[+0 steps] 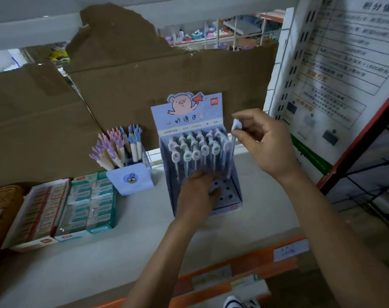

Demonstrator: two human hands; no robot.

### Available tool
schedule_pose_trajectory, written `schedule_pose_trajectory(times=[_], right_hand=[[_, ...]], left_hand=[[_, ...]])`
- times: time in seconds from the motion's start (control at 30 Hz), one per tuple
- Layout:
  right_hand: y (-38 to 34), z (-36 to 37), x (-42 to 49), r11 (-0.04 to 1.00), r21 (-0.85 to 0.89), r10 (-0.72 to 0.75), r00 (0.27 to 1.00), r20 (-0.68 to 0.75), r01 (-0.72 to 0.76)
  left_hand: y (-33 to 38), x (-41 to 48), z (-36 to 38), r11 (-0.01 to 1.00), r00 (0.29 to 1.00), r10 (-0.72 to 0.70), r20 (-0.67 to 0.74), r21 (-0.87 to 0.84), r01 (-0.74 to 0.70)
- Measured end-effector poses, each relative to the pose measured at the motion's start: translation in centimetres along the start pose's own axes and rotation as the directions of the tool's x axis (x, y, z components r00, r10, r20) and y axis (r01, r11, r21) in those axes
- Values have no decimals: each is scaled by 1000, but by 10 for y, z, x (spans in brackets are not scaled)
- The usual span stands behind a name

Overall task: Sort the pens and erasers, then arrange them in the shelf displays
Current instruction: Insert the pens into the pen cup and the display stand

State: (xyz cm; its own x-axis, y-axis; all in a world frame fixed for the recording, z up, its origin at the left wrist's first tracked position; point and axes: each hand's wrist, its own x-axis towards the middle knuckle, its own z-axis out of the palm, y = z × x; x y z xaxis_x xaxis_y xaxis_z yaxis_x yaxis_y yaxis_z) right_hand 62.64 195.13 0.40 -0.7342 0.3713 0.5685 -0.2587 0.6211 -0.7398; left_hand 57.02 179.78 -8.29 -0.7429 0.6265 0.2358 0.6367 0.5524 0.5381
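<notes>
In the head view, the pen display box (186, 118) stands on the white shelf (133, 236). Its header shows a pink pig, the characters "妙语连" and a red "deli" logo (214, 101). The right hand (264, 143) pinches the top of one pen (235, 126) between thumb and forefinger, at the right edge of the box. The left hand (196, 196) is over the holed front of the box, but it is blurred, so the state of its fingers cannot be told. On the left are a blue cup (131, 181) of hand-shaped pens and the eraser boxes (87, 201).
</notes>
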Motion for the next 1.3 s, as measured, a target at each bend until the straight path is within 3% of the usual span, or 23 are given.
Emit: schedule_pose_trajectory(times=[0.07, 0.17, 0.47, 0.77, 1.0, 1.17, 1.3], right_hand=[[8, -3, -4, 997, -70, -14, 999, -31, 12], [19, -1, -10, 996, -94, -3, 998, -58, -3], [24, 10, -13, 995, -95, 5, 1000, -31, -8], [31, 17, -17, 910, -366, -178, 981, 79, 195], [35, 18, -20, 909, -366, -164, 979, 121, 198], [33, 20, -24, 879, -441, -160, 983, 85, 181], [17, 25, -32, 831, -525, -237, 971, -32, 186]], left_hand=[[-3, -2, 9, 991, 998, 52, 44, 122, -57], [-6, -3, 15, 985, 998, 53, 38, 161, -58], [-9, -4, 17, 992, 998, 69, 11, 109, -70], [-9, -5, 15, 989, 995, 100, 1, 113, -99], [-9, -4, 8, 993, 992, 58, 111, 94, -69], [-7, -4, 0, 997, 990, 41, 132, 56, -49], [-2, -9, -22, 999, 999, 48, 4, 9, -48]])
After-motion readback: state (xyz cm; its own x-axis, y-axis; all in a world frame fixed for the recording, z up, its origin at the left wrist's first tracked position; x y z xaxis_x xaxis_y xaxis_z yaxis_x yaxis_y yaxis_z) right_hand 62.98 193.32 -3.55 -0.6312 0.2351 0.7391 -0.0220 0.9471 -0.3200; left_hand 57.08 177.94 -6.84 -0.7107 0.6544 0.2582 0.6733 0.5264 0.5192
